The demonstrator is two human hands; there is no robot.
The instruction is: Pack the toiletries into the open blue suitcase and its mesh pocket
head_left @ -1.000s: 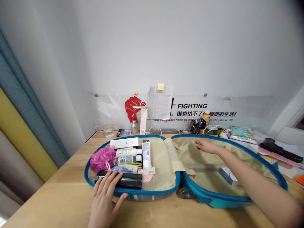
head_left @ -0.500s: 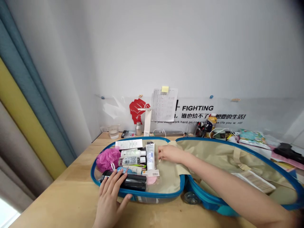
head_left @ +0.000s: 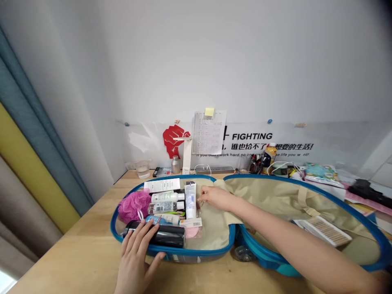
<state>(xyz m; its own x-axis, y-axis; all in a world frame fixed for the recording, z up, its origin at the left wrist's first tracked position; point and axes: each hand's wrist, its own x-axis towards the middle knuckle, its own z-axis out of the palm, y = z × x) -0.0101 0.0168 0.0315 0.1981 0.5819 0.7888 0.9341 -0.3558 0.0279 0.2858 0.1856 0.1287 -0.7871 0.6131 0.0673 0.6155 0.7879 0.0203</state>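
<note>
suitcase [head_left: 202,250]: blue hard oval shell, open flat on wooden tabletop [head_left: 76,249] | left hand [head_left: 134,261]: grip apart, palm down on glossy black cylindrical bottle [head_left: 168,236] | right hand [head_left: 216,198]: grip pinched on beige cloth flap [head_left: 214,226]

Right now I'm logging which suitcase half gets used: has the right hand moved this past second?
Yes. The right hand crossed leftward into the left half of the suitcase, beside the white tube.

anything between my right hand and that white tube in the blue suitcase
Nothing visible: the right hand has its fingers just beside the white plastic tube, which lies among the toiletries in the blue hard-shell suitcase.
</note>
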